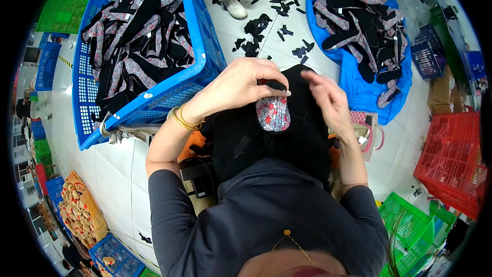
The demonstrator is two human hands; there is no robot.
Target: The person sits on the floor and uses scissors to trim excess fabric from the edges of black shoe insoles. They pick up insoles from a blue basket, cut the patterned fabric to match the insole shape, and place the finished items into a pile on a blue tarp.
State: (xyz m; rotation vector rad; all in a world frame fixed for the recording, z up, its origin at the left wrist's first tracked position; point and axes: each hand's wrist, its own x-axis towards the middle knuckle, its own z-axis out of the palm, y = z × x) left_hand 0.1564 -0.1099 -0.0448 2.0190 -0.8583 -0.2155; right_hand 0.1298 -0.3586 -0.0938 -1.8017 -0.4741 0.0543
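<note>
Left hand point(256, 82) up over the lap, thumb and fingers pinching the upper end of a floral fabric piece point(273, 115), its rounded end hanging down against the black cloth point(307, 143) spread there! The right hand point(330, 103) is close by on the other side, fingers bent and a little blurred, apart from the piece; whether it grips anything, I can't tell. Over to the left, a blue crate point(174, 81) brims with black and floral pieces point(146, 36); on the right, more lie heaped on a blue sheet point(369, 100). Between them, black scraps point(256, 28) litter the pale floor point(120, 169).
</note>
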